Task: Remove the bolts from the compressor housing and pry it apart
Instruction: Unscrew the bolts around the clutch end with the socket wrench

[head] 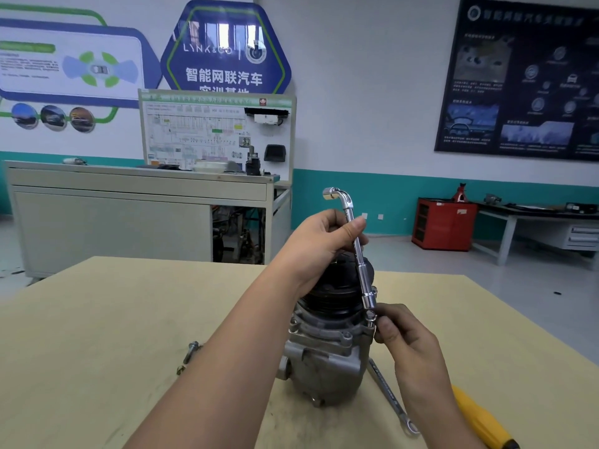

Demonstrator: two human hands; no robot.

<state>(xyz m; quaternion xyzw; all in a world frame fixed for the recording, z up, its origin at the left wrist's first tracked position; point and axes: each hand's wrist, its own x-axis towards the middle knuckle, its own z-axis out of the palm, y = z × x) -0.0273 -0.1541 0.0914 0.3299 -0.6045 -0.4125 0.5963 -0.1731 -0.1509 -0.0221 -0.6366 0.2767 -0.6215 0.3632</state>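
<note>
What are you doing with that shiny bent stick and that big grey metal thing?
A person is unbolting a grey metal compressor standing on a tan wooden table. The left hand grips the shank of a shiny L-shaped socket wrench; the right hand pinches its lower end, which sits on a bolt at the housing's rim. Loose bolts lie left of the compressor; a flat steel spanner and a yellow-handled tool lie to its right.

A head-worn wide view looks forward and down, seemingly close over the table (97,319).
</note>
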